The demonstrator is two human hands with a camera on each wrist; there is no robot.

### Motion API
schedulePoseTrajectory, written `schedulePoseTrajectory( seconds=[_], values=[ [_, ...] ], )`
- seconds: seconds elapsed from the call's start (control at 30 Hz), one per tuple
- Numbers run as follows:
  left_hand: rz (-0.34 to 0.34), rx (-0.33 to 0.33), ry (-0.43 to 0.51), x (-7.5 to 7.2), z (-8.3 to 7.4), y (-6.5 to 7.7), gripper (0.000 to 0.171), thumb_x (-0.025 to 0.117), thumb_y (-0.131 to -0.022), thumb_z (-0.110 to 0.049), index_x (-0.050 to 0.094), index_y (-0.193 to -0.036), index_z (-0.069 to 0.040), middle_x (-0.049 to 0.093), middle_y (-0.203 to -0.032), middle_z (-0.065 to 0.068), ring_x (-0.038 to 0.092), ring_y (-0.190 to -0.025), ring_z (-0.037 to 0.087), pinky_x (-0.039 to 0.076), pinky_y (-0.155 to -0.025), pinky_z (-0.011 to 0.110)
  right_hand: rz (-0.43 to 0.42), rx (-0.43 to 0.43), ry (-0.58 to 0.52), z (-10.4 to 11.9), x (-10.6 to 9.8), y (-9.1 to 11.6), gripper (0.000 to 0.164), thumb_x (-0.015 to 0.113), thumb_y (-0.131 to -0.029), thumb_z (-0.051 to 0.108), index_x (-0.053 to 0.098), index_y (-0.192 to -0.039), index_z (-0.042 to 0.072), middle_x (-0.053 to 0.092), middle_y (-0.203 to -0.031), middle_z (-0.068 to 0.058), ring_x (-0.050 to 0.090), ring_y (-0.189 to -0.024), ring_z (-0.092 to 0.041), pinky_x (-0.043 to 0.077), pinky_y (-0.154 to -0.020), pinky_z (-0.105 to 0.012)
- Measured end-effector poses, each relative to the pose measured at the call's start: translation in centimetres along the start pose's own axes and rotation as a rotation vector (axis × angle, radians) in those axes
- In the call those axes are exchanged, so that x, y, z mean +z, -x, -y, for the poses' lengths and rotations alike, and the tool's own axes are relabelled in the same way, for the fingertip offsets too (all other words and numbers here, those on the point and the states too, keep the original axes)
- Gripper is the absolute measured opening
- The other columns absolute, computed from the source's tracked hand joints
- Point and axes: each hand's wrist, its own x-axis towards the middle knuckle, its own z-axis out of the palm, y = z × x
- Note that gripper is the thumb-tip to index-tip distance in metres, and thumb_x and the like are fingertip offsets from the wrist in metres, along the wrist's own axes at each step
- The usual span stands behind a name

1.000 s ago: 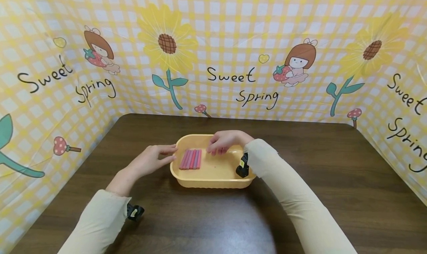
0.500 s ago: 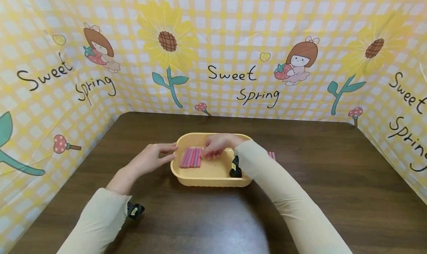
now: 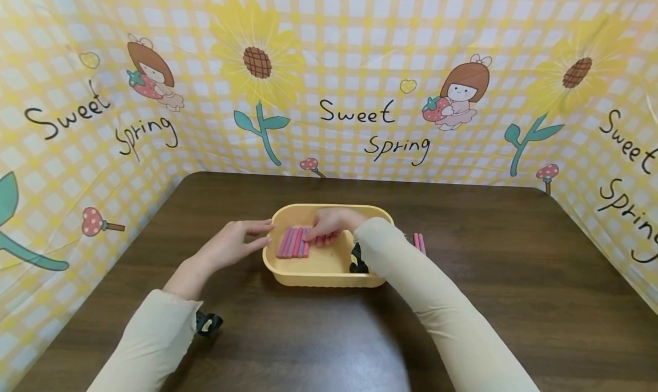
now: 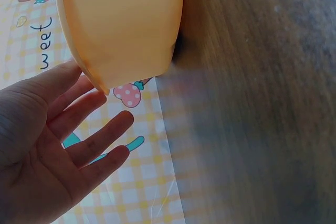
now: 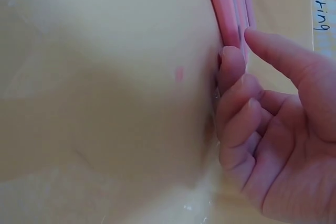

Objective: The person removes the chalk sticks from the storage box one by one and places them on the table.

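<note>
A row of pink and purple crayon-like sticks (image 3: pixel 293 243) lies side by side in the left part of a yellow plastic tray (image 3: pixel 329 279). My right hand (image 3: pixel 329 225) reaches into the tray, at the row's right end. Its thumb and curled forefinger pinch the end of a pink stick (image 5: pixel 223 11); the other fingers are curled in. With the thumb and nearer fingers, my left hand (image 3: pixel 233 246) touches the tray's left rim. In the left wrist view its remaining fingers (image 4: pixel 105 135) are spread and hold nothing.
More pink sticks (image 3: pixel 420 242) lie on the dark wooden table (image 3: pixel 288 340) just right of the tray, partly behind the right sleeve. A small pink mark (image 5: pixel 179 73) shows on the tray floor. A checked cloth (image 3: pixel 360 66) hangs around the table's back and sides.
My right hand has moved left and slightly down inside the tray to the row of sticks. Sticks on the table at the right have come into view. The left hand stays at the rim.
</note>
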Motion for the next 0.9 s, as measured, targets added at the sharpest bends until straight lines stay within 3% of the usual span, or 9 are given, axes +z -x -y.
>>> schedulePoseTrajectory(
  seconds=[0.53,0.9],
  values=[
    [-0.005,-0.001,0.008,-0.04,-0.07,0.0,0.041,0.059,-0.092,-0.019,0.055,-0.128,0.0,0.052,-0.136,0.016,0.049,-0.125,0.036,0.042,-0.101,0.051,-0.052,0.009,0.078,0.54,0.37,0.19,0.035,0.059,-0.092,0.026,0.058,-0.061,0.009,0.053,-0.052,0.005,0.039,-0.042,-0.002,0.032,-0.042,-0.014],
    [-0.022,0.029,0.001,-0.08,-0.33,0.33,0.04,0.06,-0.092,-0.02,0.057,-0.126,0.0,0.055,-0.132,0.018,0.052,-0.122,0.036,0.043,-0.1,0.051,-0.008,0.022,0.013,0.4,0.2,0.1,0.033,0.058,-0.092,0.021,0.058,-0.061,0.009,0.055,-0.053,0.005,0.04,-0.043,-0.002,0.033,-0.043,-0.013]
  ],
)
